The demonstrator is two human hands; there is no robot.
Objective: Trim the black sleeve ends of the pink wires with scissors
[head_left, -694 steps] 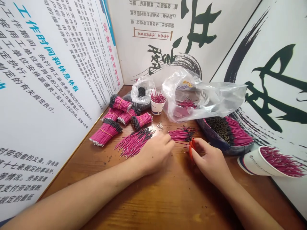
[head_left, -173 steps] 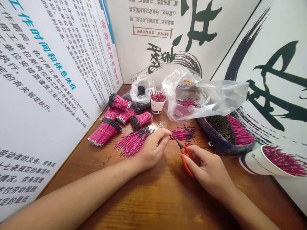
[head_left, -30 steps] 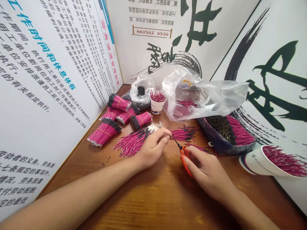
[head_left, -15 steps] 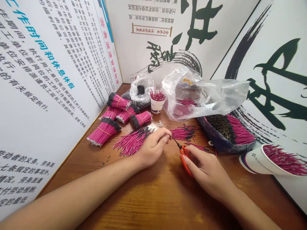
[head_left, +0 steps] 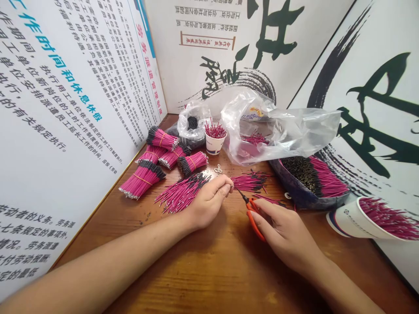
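Observation:
My left hand (head_left: 209,201) rests beside a loose pile of pink wires with black ends (head_left: 181,194), its thumb and forefinger pinched together. Anything between those fingertips is too small to make out. My right hand (head_left: 284,231) holds orange-handled scissors (head_left: 252,214), their thin tips (head_left: 241,196) just short of my left fingertips. A looser bunch of pink wires (head_left: 250,182) lies beyond the gap between my hands. A few stray wires (head_left: 270,200) lie by my right fingers. Several rubber-banded wire bundles (head_left: 142,179) sit to the left.
On the wooden table (head_left: 229,270), a white paper cup of wires (head_left: 215,144) stands by a clear plastic bag (head_left: 278,135) and a bag of black pieces (head_left: 191,124). A dark bowl of wires (head_left: 307,185) and a tipped cup (head_left: 360,220) lie right. Printed boards wall the table.
The scissors tips have shifted slightly right, away from my left fingertips. Since the oldest frame, my left hand has turned its fingers into a pinch and stray wires have appeared by my right hand.

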